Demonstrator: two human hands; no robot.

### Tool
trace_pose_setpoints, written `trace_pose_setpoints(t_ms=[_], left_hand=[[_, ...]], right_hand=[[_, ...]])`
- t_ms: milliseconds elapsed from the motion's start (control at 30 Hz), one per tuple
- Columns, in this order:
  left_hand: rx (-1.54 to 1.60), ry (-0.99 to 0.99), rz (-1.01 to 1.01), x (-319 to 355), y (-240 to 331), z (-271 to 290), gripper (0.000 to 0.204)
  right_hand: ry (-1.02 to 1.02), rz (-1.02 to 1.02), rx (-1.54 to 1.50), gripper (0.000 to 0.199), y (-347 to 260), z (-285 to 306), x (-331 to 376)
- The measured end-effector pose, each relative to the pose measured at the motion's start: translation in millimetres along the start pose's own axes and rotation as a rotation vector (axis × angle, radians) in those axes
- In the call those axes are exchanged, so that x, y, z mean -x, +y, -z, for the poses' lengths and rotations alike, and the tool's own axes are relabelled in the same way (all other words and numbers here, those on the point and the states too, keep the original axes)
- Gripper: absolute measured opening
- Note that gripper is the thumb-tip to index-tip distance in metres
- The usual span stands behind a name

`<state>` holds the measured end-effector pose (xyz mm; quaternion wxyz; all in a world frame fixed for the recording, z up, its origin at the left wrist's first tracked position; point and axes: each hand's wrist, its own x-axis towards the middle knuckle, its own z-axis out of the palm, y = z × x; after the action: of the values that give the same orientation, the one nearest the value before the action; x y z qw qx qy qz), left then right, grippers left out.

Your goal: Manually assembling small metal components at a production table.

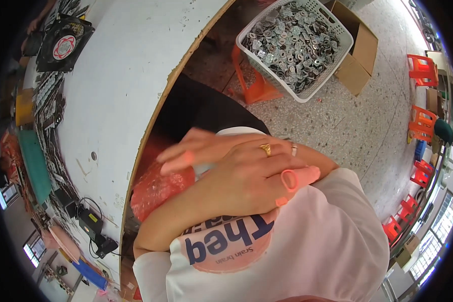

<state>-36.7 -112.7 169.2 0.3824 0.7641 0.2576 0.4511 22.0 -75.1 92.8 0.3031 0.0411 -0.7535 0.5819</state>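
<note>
My forearms cross in front of my white printed shirt (327, 226). On top lies my left hand (256, 176), reaching over from the left, its fingers bent over my right forearm (314, 157) near the wrist. It wears a gold ring (266, 149), a pink finger cot (304, 176) on the index finger and another at the thumb tip. Underneath, my right hand (194, 151) points left toward the table edge. Its fingers are stretched out, blurred and holding nothing visible; one has a pink cot (185, 159). Just below them sits a red translucent plastic bag (163, 194), partly hidden by my left arm.
A white worktable (131, 60) curves along my left, with a black fan (63, 46) and a small dark device (91, 222) with cables. A white plastic basket (307, 96) of small metal parts stands by an orange stool (256, 88) and a cardboard box (360, 60). Red stools line the right.
</note>
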Motion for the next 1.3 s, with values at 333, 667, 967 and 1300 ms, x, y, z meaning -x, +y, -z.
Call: trace_pose_setpoints(t_ms=[333,667,967,1300], left_hand=[[0.064,0.363,0.065,-3.6,52.8,62.6,0.023],[-0.428,0.405,0.770,116.3,65.1,79.3,0.093],[-0.828,0.580,0.511,78.9,5.8,50.0,0.083],[-0.780,0.324,0.651,70.0,-79.3,29.0,0.068]], right_hand=[[0.114,-0.078,-0.194,0.015,2.0,-6.7,6.2],[0.498,-0.188,-0.024,0.034,34.5,57.5,14.8],[0.676,-0.113,-1.033,0.029,-20.4,150.4,-42.6],[0.577,0.231,-1.292,0.035,-74.3,232.1,-0.4]])
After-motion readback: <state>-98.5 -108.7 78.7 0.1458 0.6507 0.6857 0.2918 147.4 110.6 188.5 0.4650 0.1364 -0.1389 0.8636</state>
